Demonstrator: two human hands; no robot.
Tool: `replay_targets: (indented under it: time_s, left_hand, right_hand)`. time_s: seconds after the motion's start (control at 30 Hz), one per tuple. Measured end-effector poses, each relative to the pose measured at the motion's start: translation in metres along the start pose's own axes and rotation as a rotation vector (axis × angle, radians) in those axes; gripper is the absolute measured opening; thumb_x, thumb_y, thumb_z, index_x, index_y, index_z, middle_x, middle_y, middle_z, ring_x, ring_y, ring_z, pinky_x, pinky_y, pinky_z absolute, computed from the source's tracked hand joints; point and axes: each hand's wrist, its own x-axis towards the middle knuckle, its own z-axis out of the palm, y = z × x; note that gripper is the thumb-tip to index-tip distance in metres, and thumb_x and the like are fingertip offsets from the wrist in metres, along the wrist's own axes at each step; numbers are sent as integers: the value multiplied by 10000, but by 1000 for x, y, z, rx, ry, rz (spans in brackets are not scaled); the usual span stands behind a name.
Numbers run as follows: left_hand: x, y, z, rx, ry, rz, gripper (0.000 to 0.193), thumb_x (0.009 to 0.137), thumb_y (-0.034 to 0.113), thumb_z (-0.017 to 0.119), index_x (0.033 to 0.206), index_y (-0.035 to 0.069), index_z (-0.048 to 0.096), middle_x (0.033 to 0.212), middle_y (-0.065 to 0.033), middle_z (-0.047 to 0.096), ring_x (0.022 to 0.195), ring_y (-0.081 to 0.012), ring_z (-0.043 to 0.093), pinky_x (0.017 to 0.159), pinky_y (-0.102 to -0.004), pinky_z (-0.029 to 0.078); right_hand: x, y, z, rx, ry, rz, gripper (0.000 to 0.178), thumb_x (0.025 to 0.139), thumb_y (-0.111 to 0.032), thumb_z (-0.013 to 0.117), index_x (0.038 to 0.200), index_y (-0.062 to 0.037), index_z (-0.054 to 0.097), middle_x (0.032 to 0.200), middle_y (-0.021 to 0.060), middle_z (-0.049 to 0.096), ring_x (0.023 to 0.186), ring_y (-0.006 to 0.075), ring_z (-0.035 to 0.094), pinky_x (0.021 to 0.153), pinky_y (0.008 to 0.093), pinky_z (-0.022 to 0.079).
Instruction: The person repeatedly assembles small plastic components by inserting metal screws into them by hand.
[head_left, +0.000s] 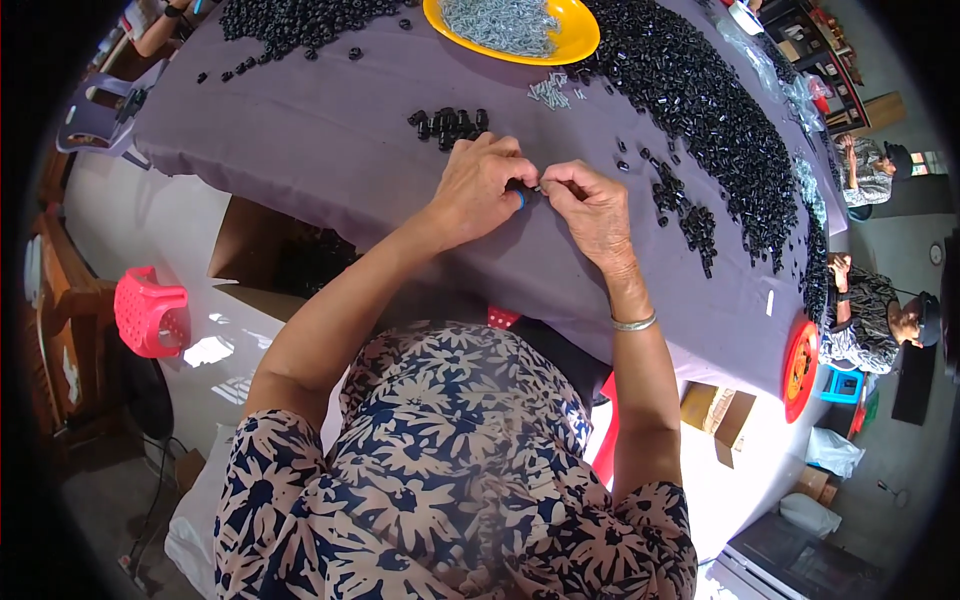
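Over the purple tablecloth (300, 125), my left hand (482, 190) is closed round a small black plastic part (519, 186), with a bit of blue showing at its fingers. Close beside it, my right hand (590, 208) pinches at the end of that part. What sits between the right fingertips is too small to make out, perhaps a screw. Just beyond my left hand lies a cluster of black cylindrical parts (447, 126). Farther off, a few loose silver screws (552, 92) lie below a yellow plate (580, 38) heaped with more screws (495, 22).
A big heap of black parts (715, 140) spreads along the right, with a smaller group (685, 205) nearer me. Black round pieces (300, 25) fill the far left. A red plate (797, 372) sits at the right edge. On the floor are a pink stool (150, 312) and cardboard boxes (240, 240). Other people (880, 320) sit at right.
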Motion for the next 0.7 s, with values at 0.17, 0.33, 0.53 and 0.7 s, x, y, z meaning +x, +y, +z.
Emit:
replay_targets:
  time_s: [0.17,0.33,0.53,0.7]
  left_hand:
    - [-1,0,2,-14,20,3,236,655,-8,648,831,143,689,887,-11,588,897,-232,529,788,-385,372]
    - [-1,-1,2,-19,34,29,267,647,-22,614,857,133,669,885,-7,581,888,-237,528,775,-384,375]
    - [-1,-1,2,-17,34,17,215,664,-9,638,829,119,691,871,-14,589,886,-231,529,791,-385,376]
    - [0,2,1,-6,22,-15,223,665,-24,628,824,121,686,863,-2,588,877,-227,528,785,-380,380]
  right_hand:
    - [-1,-4,2,-80,41,-16,34,859,22,641,873,-4,659,781,-15,636,680,33,556,619,204,464]
    - [-2,-13,7,-210,75,-134,63,831,39,643,864,-15,644,762,22,630,634,79,567,591,235,466]
    - [-1,-16,10,-346,104,-251,99,796,58,641,854,-20,627,744,77,605,598,176,570,567,288,464]
    - [-1,-15,11,-378,117,-267,99,790,61,634,850,-16,619,748,95,600,615,226,584,574,321,473]
